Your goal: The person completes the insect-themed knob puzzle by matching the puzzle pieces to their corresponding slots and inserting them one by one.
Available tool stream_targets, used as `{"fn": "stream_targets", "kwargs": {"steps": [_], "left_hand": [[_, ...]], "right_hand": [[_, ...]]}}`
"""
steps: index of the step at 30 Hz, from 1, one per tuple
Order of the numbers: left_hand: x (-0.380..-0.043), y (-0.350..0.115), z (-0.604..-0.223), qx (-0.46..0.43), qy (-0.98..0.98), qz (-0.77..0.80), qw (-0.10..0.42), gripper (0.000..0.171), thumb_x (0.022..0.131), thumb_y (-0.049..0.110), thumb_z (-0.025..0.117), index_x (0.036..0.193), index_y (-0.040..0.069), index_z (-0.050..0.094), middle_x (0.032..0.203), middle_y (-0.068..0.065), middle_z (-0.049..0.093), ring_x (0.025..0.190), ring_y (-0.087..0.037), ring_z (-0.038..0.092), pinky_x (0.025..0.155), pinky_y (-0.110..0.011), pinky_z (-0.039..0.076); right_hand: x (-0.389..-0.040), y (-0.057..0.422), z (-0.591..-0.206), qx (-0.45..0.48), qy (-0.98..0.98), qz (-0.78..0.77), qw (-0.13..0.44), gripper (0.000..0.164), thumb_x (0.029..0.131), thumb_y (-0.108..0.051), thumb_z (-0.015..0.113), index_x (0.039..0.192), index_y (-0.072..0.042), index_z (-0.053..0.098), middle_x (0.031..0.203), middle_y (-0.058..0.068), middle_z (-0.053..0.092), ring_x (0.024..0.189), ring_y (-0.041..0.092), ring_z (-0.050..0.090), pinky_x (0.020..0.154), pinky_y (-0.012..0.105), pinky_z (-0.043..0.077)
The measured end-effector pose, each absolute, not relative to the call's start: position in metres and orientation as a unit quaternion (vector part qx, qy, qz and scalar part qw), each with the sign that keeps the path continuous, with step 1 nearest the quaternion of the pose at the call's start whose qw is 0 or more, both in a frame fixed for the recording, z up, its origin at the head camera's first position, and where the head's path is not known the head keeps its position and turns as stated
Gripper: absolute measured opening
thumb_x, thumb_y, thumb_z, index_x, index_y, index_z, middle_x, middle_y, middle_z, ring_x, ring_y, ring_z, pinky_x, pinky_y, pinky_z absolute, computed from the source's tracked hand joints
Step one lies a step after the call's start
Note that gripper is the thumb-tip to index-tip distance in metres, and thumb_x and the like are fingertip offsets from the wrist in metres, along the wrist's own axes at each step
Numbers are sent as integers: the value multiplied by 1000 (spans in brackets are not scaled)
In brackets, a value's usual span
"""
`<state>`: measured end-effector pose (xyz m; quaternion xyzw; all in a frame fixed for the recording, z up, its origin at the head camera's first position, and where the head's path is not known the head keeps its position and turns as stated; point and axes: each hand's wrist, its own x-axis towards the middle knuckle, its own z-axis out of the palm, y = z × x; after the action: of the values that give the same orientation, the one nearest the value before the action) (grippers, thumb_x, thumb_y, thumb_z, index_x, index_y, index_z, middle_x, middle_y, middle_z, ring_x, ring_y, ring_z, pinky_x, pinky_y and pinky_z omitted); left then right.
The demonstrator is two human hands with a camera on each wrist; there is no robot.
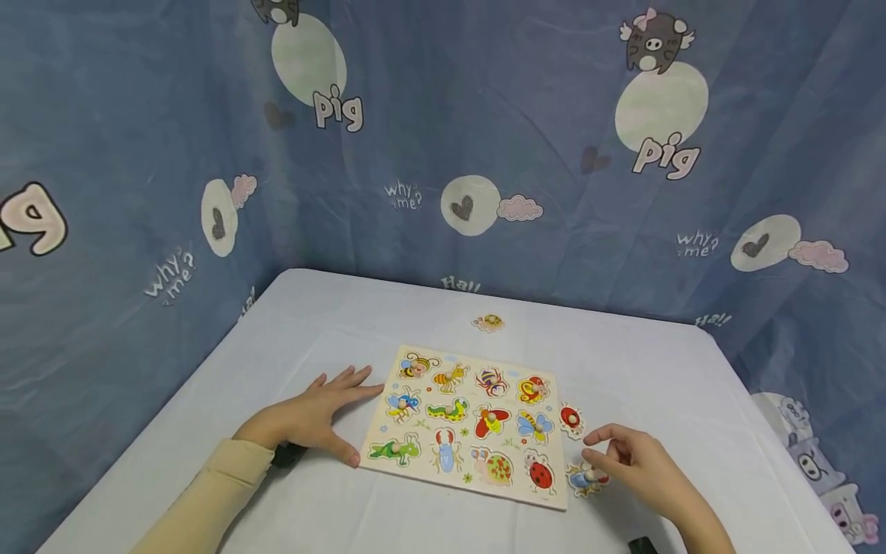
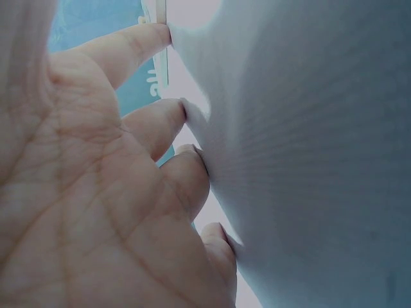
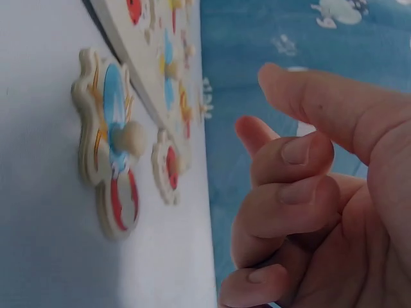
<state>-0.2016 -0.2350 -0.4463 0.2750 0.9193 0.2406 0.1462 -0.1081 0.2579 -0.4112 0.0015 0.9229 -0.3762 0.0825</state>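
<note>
A wooden peg puzzle board (image 1: 453, 487) with several colourful insect pictures lies on the white table. My left hand (image 1: 320, 413) rests at its left side with fingers spread, thumb at the lower left corner and forefinger at the left edge. In the left wrist view, the fingertips (image 2: 176, 109) come down at the white cloth. My right hand (image 1: 640, 465) hovers over the right side with loosely bent fingers and nothing between them. Below its fingers lies a blue stag beetle piece (image 3: 115, 96) with a round wooden knob. Just beyond that lies a ladybug piece (image 1: 571, 420), beside the board's right edge.
A snail piece (image 1: 489, 322) lies behind the board toward the table's far side. The white-covered table (image 1: 332, 331) ends at a blue curtain (image 1: 388, 138) printed with pigs and words, which hangs behind and at the sides.
</note>
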Motion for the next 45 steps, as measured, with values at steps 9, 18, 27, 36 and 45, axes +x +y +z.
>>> {"fn": "stream_targets", "kwargs": {"steps": [9, 18, 27, 36, 45], "left_hand": [[-202, -234, -450, 276, 921, 234, 148, 117, 58, 69, 86, 157, 29, 36, 170, -9, 12, 156, -41, 4, 117, -74, 0], [-201, -234, -447, 273, 921, 236, 148, 117, 58, 67, 86, 157, 28, 37, 170, -10, 12, 156, -42, 4, 117, -74, 0], [-200, -234, -446, 273, 920, 236, 150, 117, 59, 67, 87, 157, 27, 36, 170, -10, 12, 156, -42, 4, 118, -73, 0], [-203, -235, -446, 274, 921, 235, 147, 117, 58, 68, 86, 157, 29, 36, 170, -9, 12, 156, -42, 4, 118, -74, 0], [-202, -234, -448, 271, 923, 231, 146, 118, 57, 69, 86, 157, 29, 36, 170, -8, 13, 156, -41, 4, 118, -73, 0]], "right_hand": [[-106, 273, -427, -11, 924, -366, 112, 30, 88, -37, 75, 101, -10, 68, 60, -3, 52, 51, 5, 40, 47, 21, 34], [-107, 277, -434, -13, 932, -343, 119, 29, 85, -39, 78, 92, -13, 67, 61, -5, 46, 53, 5, 40, 48, 20, 32], [-107, 276, -439, -25, 926, -349, 142, 29, 84, -38, 79, 85, -12, 67, 60, -5, 50, 55, 5, 43, 49, 20, 35], [-110, 271, -437, -3, 932, -333, 143, 30, 83, -39, 80, 80, -13, 66, 59, -5, 50, 57, 7, 44, 49, 20, 34], [-108, 269, -438, 34, 941, -316, 116, 25, 82, -33, 82, 80, -13, 67, 59, -4, 52, 56, 9, 44, 49, 21, 33]]}}
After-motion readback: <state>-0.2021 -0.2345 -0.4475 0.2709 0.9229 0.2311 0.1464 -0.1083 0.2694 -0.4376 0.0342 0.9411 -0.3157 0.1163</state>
